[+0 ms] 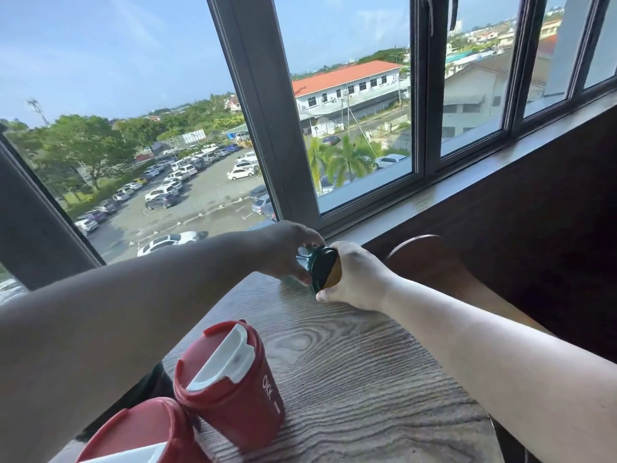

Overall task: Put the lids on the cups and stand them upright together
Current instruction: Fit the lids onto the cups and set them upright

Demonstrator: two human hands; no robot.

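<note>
At the far edge of the round wooden table (350,379), my left hand (287,252) grips a dark green cup (305,259) tilted on its side. My right hand (354,279) holds the dark green lid (322,270) with a tan part against the cup's mouth. Close to me stand two red cups upright, side by side and touching. One red cup (233,392) carries a red lid with a white flap. Only the lidded top of the second red cup (140,432) shows at the bottom edge.
A dark wooden chair back (430,262) rises just behind the table on the right. A wooden window sill (467,182) and a dark panelled wall (534,228) run beyond it. Large windows look out on a car park.
</note>
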